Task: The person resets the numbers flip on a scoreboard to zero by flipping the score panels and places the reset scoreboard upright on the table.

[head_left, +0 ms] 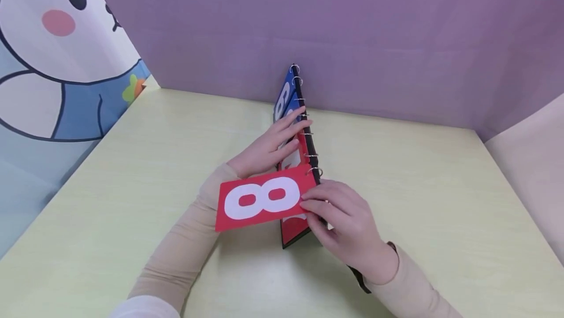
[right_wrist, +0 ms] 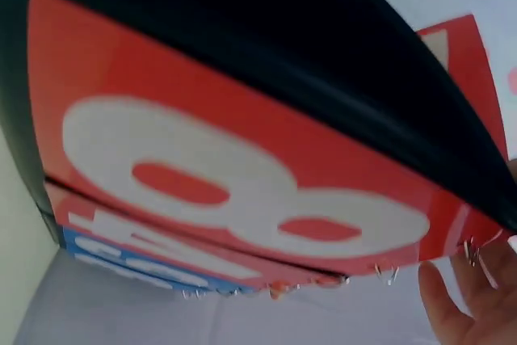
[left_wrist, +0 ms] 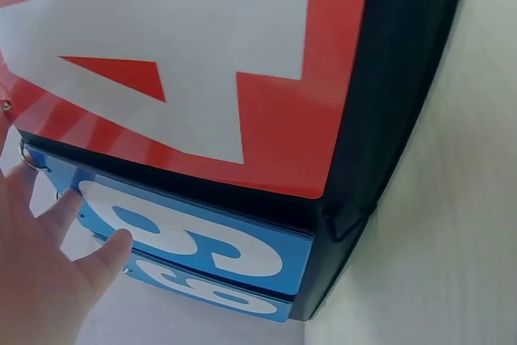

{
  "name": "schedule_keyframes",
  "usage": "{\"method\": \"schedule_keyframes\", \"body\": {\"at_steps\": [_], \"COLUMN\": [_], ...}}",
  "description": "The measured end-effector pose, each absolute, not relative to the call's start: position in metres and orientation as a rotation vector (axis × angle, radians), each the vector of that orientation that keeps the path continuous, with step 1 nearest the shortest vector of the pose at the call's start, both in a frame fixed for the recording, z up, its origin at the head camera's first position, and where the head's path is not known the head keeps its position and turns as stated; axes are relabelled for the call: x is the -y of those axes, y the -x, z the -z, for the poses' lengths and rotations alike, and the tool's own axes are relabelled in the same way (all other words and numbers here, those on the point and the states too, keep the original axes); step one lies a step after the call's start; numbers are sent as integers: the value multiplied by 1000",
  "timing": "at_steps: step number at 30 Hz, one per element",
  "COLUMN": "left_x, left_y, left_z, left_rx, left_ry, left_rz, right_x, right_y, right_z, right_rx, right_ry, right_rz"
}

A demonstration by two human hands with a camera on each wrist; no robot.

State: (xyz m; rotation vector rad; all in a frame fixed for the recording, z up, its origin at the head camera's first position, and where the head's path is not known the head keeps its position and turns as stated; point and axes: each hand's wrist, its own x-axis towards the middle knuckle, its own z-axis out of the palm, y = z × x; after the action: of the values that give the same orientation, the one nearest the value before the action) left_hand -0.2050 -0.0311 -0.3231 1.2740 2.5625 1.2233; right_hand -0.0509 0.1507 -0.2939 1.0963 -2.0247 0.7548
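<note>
A tent-shaped flip scoreboard (head_left: 314,154) with a black frame stands on the table, its number cards hung on metal rings along the top edge. At the near end a red card (head_left: 262,196) with a white 8 is lifted out to the left. My right hand (head_left: 345,222) pinches this card at its ring-side edge. My left hand (head_left: 269,147) rests on the scoreboard's top, fingers extended across the rings. Beneath it, the left wrist view shows a red 4 card (left_wrist: 283,119) and blue cards (left_wrist: 198,244). Another red 8 card (right_wrist: 234,175) faces the right wrist camera.
The pale yellow-green table (head_left: 423,200) runs back to a purple cloth wall (head_left: 352,29). On the left hangs a sheet with a cartoon figure (head_left: 57,63). A white panel (head_left: 533,161) borders the right side.
</note>
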Motion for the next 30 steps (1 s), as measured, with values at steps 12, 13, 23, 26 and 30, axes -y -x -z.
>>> {"method": "schedule_keyframes", "body": {"at_steps": [12, 13, 23, 26, 30], "left_x": [27, 27, 25, 26, 28], "left_y": [205, 205, 202, 202, 202], "left_z": [330, 330, 331, 329, 325], "left_rx": [-2588, -2586, -2541, -2543, -2554], "left_ry": [-1314, -1311, -1271, -1269, -1282], "left_rz": [-1286, -1296, -1359, -1349, -1307], "right_x": [-162, -163, -163, -163, -163], "right_y": [54, 54, 52, 52, 54], "right_z": [282, 282, 284, 284, 284], "right_rx": [2144, 2164, 2263, 2262, 2236], "right_ry": [-1419, -1421, -1389, -1393, -1421], "right_rz": [-425, -413, -385, -389, -401]}}
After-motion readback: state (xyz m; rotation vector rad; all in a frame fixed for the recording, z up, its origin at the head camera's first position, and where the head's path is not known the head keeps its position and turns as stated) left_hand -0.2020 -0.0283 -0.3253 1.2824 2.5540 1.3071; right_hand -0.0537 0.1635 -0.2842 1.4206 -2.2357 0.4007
